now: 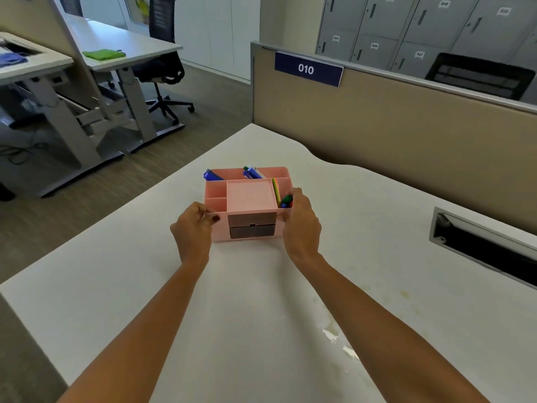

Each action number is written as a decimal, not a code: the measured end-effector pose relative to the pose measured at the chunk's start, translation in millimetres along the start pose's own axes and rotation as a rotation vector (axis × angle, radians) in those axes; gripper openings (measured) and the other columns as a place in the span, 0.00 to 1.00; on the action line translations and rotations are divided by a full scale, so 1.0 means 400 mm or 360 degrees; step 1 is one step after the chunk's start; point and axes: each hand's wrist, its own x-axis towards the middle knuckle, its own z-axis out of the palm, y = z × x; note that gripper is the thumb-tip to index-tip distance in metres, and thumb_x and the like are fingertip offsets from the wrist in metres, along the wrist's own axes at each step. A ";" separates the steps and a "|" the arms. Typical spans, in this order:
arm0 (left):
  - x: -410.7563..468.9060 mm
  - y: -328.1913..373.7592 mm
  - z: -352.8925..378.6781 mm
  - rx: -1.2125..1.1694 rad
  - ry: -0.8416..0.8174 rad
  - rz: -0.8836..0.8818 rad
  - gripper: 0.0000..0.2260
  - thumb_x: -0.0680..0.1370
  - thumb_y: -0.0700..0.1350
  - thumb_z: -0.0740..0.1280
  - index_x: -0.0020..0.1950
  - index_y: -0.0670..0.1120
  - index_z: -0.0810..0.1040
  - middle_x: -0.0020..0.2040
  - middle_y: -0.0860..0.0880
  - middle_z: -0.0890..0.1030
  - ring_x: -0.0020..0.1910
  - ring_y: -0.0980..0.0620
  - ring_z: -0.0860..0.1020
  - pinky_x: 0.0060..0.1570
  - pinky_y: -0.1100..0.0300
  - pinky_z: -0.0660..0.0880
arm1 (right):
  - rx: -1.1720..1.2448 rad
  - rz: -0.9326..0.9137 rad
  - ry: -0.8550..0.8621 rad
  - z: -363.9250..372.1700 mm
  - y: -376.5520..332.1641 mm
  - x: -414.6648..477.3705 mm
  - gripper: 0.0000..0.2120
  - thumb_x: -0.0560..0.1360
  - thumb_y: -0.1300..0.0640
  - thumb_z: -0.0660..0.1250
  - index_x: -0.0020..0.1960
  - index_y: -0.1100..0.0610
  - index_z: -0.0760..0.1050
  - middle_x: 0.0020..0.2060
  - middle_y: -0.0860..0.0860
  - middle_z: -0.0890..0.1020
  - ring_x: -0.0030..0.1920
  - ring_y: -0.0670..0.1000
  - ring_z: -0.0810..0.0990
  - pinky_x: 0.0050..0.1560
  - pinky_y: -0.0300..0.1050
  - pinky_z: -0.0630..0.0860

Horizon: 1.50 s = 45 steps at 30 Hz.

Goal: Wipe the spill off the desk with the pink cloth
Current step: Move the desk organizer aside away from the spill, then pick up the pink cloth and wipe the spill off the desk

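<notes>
Both hands grip the pink organizer (247, 205) at its sides: the left hand (193, 228) and the right hand (300, 225) have their fingers closed on its walls. The spill (334, 333) lies wet on the worktop (116, 286) under the right forearm. No pink cloth is visible. If the organizer tilts, the pens (252, 172) may fall out; the forearm may smear the spill.

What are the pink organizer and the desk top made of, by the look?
Pink organizer: likely moulded plastic, matte, with thin uniform walls and rounded corners. Desk top: probably laminate, smooth off-white, featureless with a clean edge; its core is not visible.
</notes>
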 end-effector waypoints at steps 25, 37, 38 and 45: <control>-0.261 0.111 0.096 0.0190 -0.0363 0.0954 0.15 0.76 0.37 0.66 0.63 0.39 0.77 0.57 0.41 0.82 0.57 0.43 0.80 0.71 0.47 0.60 | -0.0133 -0.0009 0.0364 -0.156 0.153 -0.149 0.22 0.77 0.66 0.61 0.70 0.56 0.65 0.70 0.53 0.69 0.70 0.51 0.68 0.68 0.40 0.64; -0.575 0.244 0.266 0.0111 -0.1141 0.1407 0.20 0.76 0.42 0.62 0.68 0.42 0.71 0.66 0.46 0.76 0.66 0.50 0.74 0.75 0.48 0.54 | -0.0402 0.0391 0.0855 -0.476 0.439 -0.378 0.23 0.72 0.72 0.59 0.66 0.61 0.67 0.63 0.56 0.73 0.64 0.54 0.71 0.60 0.45 0.75; -0.603 0.258 0.284 0.0118 -0.1202 0.1435 0.21 0.77 0.43 0.62 0.69 0.42 0.70 0.68 0.46 0.74 0.68 0.50 0.71 0.76 0.48 0.53 | -0.0426 0.0449 0.0891 -0.505 0.464 -0.398 0.23 0.72 0.72 0.60 0.66 0.61 0.67 0.63 0.56 0.73 0.64 0.54 0.71 0.59 0.45 0.75; -0.804 0.351 0.411 0.0237 -0.1534 0.1660 0.24 0.80 0.50 0.56 0.75 0.43 0.62 0.76 0.46 0.61 0.76 0.49 0.58 0.76 0.52 0.42 | -0.0639 0.0802 0.1129 -0.713 0.632 -0.533 0.23 0.73 0.71 0.60 0.67 0.60 0.66 0.63 0.57 0.72 0.65 0.54 0.70 0.58 0.44 0.74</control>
